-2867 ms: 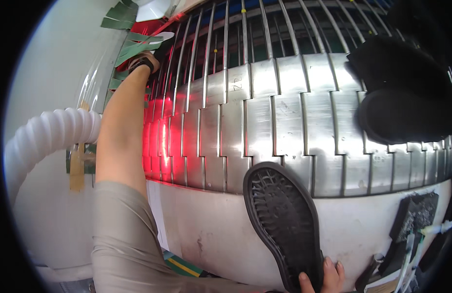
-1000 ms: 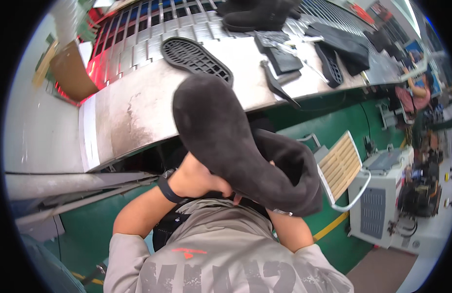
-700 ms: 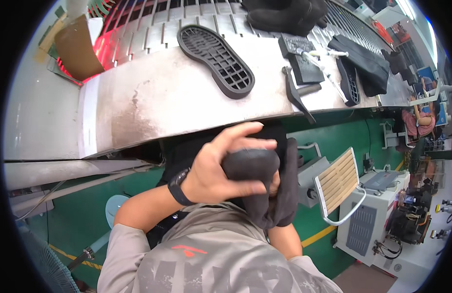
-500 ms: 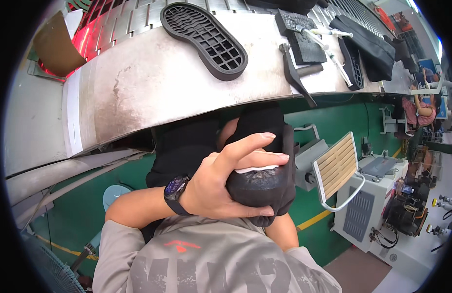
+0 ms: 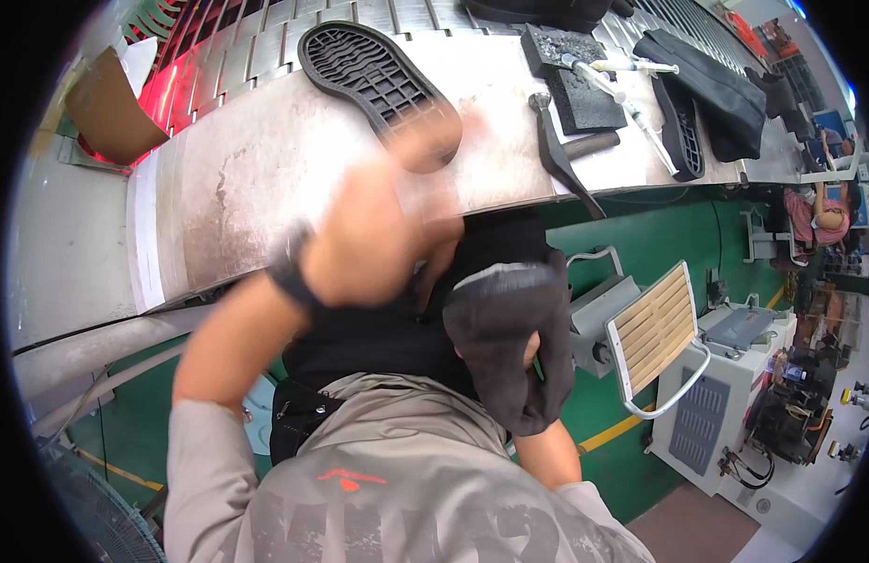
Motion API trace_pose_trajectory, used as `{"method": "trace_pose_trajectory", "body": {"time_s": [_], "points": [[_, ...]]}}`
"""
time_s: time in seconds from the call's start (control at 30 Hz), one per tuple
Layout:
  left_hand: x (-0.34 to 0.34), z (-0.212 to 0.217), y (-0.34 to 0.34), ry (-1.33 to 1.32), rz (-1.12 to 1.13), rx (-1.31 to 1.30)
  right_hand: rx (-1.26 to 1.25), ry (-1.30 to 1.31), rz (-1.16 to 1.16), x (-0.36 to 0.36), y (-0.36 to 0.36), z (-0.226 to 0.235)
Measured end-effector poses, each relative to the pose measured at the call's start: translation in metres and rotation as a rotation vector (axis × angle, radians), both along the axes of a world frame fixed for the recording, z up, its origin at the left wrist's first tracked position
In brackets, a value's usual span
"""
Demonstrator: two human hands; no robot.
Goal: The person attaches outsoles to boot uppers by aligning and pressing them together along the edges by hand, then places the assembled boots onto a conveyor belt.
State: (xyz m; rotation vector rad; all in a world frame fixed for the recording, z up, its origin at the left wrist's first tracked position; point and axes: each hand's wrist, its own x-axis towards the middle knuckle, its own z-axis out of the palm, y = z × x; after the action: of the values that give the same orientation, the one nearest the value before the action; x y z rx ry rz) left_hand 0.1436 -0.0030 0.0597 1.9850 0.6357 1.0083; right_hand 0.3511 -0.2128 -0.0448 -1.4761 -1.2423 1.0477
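Note:
My left hand (image 5: 373, 225), with a black watch on its wrist, stretches over the bench front. It is smeared by motion, and its fingers overlap the near end of a black shoe sole (image 5: 350, 68) with a grid-like inside. Whether the fingers touch or grip the sole, I cannot tell. Over my lap, my right hand (image 5: 532, 349) holds a black boot upper (image 5: 495, 314), the rounded end toward the bench. Most of that hand is hidden behind the soft black material; a little of its fingers shows. A pale grey band runs along the upper's far edge.
On the bench (image 5: 219, 202) to the right lie a hammer (image 5: 555, 155), dark blocks (image 5: 585, 98), syringe-like tubes (image 5: 641, 127), another sole (image 5: 680, 131) and a black boot shaft (image 5: 711, 98). A slatted conveyor (image 5: 406, 14) runs behind. A wooden-slatted rack (image 5: 650, 328) stands at right.
My left hand has left the boot upper and swung forward and up to the sole on the bench. The upper has tilted, showing more of its side; the white piece under my left fingers is gone from view.

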Motion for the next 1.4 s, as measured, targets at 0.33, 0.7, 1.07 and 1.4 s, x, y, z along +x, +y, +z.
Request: {"method": "trace_pose_trajectory", "body": {"time_s": [0.33,0.7,1.07,1.4], "points": [[-0.107,-0.03,0.216,-0.473,0.377,-0.453,-0.425,1.166,-0.054,0.009,-0.006,-0.031],[-0.132,-0.031,-0.042,-0.653,0.115,-1.094,-0.536,1.159,-0.155,-0.01,-0.006,-0.064],[-0.131,-0.085,-0.062,-0.848,-0.262,-1.043,-0.543,0.983,-0.245,-0.007,-0.004,-0.09],[-0.122,-0.067,-0.069,-0.715,0.038,-0.99,-0.486,1.165,-0.079,-0.007,0.012,-0.055]]}}
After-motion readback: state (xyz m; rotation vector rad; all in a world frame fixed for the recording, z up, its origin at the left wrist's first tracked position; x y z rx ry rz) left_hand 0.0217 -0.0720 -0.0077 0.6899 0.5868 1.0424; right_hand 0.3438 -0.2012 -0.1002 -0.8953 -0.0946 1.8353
